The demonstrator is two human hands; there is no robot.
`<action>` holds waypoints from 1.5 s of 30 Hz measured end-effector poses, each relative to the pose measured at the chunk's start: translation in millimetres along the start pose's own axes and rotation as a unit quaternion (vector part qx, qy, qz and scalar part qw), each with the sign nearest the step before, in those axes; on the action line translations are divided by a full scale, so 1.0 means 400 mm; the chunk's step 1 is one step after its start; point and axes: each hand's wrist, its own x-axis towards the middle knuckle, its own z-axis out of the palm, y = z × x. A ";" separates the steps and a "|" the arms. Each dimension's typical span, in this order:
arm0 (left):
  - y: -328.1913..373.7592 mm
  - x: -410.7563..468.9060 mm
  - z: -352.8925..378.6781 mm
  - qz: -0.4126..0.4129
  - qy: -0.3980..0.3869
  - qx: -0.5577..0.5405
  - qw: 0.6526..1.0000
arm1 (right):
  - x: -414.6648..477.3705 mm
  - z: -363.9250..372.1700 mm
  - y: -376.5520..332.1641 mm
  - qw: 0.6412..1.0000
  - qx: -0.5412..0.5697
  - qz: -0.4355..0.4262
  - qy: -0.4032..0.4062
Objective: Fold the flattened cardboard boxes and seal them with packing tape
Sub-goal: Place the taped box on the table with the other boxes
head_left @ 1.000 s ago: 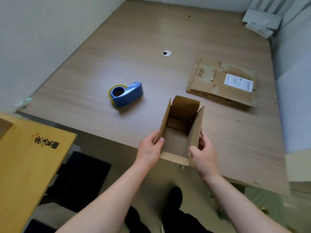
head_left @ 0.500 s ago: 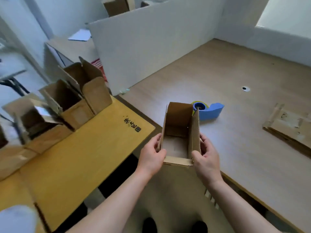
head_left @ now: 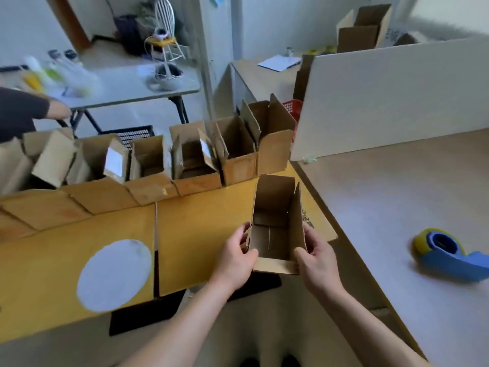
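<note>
I hold a small erected cardboard box (head_left: 275, 229), its top open towards me and its flaps standing up. My left hand (head_left: 235, 260) grips its left wall, thumb over the near edge. My right hand (head_left: 317, 263) grips its right wall the same way. The box hangs over the right end of a yellow board (head_left: 198, 234). A blue tape dispenser (head_left: 449, 252) with a yellow roll lies on the wooden table (head_left: 397, 207) to the right, away from both hands.
A row of several folded open boxes (head_left: 190, 160) stands along the far edge of the yellow board. A white partition (head_left: 383, 96) rises behind the table. Another person's arm (head_left: 31, 109) shows at far left by a folding table.
My view has swung left from the wooden table to the yellow board. Both hands carried the open box left with it; the tape dispenser now lies far right.
</note>
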 end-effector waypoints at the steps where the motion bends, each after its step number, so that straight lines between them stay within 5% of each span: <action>1: -0.008 -0.003 -0.007 -0.012 0.018 0.001 1.000 | 0.013 0.011 0.002 1.000 -0.003 0.000 -0.023; 12: -0.086 -0.089 -0.015 -0.101 0.175 0.052 0.978 | 0.066 0.099 0.026 0.974 -0.030 -0.033 -0.222; 25: -0.178 -0.137 -0.136 -0.118 0.218 0.044 0.968 | 0.046 0.257 0.004 0.953 -0.098 -0.055 -0.283; 45: -0.527 -0.222 -0.895 -0.119 0.282 0.054 0.951 | -0.195 1.058 -0.225 0.942 -0.087 -0.094 -0.311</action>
